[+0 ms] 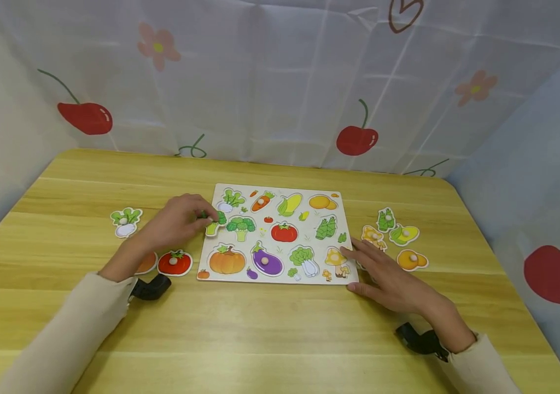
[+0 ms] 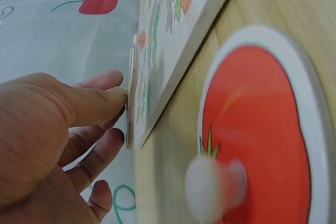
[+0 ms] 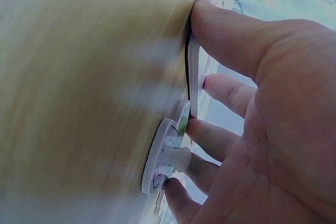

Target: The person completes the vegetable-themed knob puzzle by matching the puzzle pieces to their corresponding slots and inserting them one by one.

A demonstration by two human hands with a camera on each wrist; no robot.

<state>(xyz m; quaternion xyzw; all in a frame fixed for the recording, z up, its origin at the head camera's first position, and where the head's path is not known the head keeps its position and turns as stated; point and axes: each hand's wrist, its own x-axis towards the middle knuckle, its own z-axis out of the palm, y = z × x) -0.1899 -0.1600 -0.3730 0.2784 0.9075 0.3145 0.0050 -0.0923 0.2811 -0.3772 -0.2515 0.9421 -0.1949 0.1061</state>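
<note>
My left hand (image 1: 176, 219) pinches a broccoli puzzle piece (image 1: 211, 230) at the left edge of a vegetable puzzle board (image 1: 305, 234). In the left wrist view this piece (image 2: 130, 124) appears edge-on against the board, its knob hidden by the thumb and fingers. Right of it lies the board's printed broccoli slot (image 1: 241, 229). A carrot piece (image 1: 259, 206) and an eggplant piece (image 1: 275, 267), both with knobs, sit in the board. My right hand (image 1: 393, 279) rests at the board's right edge, thumb at the near corner, fingers loosely bent. Close to those fingers is a knobbed piece (image 3: 156, 161).
Left of the board lie a turnip piece (image 1: 124, 222), a tomato piece (image 1: 175, 263) and an orange piece (image 1: 147, 264) partly behind the forearm. On the right are asparagus (image 1: 385, 220), corn (image 1: 403, 235), mushroom (image 1: 371, 235) and potato-like (image 1: 412, 260) pieces. A printed curtain (image 1: 270, 98) hangs behind the table.
</note>
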